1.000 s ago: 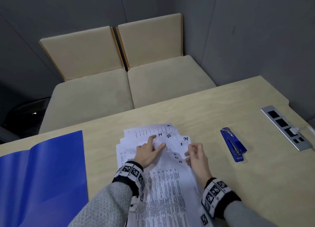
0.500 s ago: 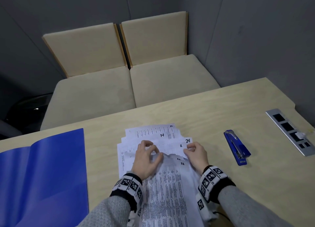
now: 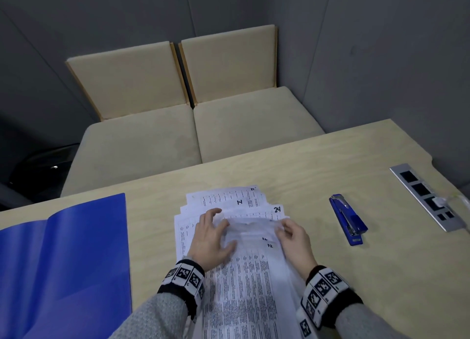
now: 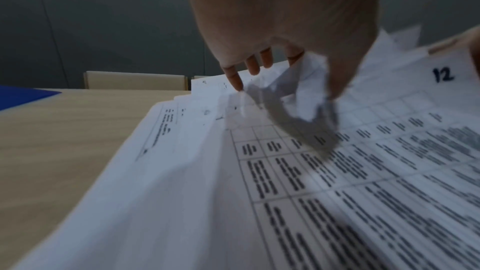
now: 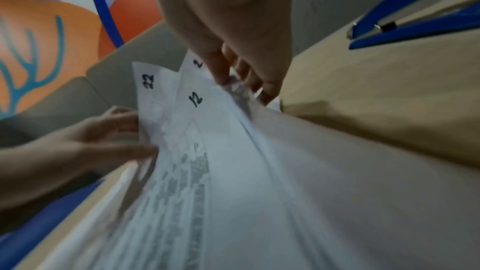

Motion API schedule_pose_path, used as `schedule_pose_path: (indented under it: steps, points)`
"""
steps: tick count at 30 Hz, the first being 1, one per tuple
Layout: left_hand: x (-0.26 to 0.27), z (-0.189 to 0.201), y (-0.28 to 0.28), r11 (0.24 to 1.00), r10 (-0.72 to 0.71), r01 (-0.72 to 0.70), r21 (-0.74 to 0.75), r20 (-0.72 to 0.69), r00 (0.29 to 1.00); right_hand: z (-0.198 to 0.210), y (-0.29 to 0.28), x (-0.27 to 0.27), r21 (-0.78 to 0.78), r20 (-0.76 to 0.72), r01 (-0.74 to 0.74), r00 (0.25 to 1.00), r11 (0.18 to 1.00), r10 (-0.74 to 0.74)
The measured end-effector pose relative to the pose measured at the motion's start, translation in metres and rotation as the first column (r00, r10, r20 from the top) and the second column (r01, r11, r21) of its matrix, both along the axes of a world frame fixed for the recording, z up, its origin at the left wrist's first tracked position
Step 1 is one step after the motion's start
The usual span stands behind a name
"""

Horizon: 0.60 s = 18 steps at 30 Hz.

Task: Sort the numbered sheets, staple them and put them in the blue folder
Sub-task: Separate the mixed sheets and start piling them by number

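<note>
On the pale wooden table (image 3: 318, 176), your left hand (image 3: 211, 239) and right hand (image 3: 295, 239) pinch crumpling top edges of the fanned white numbered sheets (image 3: 244, 282); pull harder and they could tear or shuffle out of order.

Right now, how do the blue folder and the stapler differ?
The blue folder lies open and flat left of the sheets; the stapler lies closed to their right. The folder is much larger. Both are blue, on the table, and untouched by either hand.
</note>
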<state>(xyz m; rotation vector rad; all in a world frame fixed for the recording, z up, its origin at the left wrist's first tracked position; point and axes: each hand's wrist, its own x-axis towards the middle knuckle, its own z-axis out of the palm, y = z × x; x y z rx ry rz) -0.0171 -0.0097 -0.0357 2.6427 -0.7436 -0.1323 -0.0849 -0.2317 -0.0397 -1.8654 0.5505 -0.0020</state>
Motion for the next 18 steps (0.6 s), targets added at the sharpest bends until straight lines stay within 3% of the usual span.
schedule_pose_path:
  steps: [3,6,8,10,14,18]
  points:
    - [0.0,-0.006,0.006,0.996,0.05,-0.038,-0.082,0.14,0.989,0.035,-0.004,0.005,0.033,0.135,0.09,0.986,0.995,-0.094]
    - [0.003,-0.01,0.01,0.993,0.082,-0.068,-0.098,0.145,0.986,0.06,-0.027,0.009,0.005,0.197,0.261,0.946,0.965,-0.257]
    - [0.006,-0.014,0.012,0.993,0.08,-0.071,-0.093,0.107,0.991,0.064,-0.052,0.011,-0.079,0.191,0.396,0.907,0.915,-0.375]
    - [0.007,-0.016,0.012,0.994,0.062,-0.052,-0.092,0.101,0.993,0.057,-0.077,0.013,-0.217,0.076,0.425,0.905,0.879,-0.419]
    - [0.009,-0.018,0.008,0.996,0.022,-0.013,-0.089,0.104,0.994,0.025,-0.103,0.008,-0.434,-0.231,0.084,0.952,0.897,-0.201]
    - [0.011,-0.022,0.013,0.996,0.02,-0.011,-0.093,0.095,0.995,0.01,-0.118,0.012,-0.573,-0.352,-0.146,0.933,0.806,-0.081]
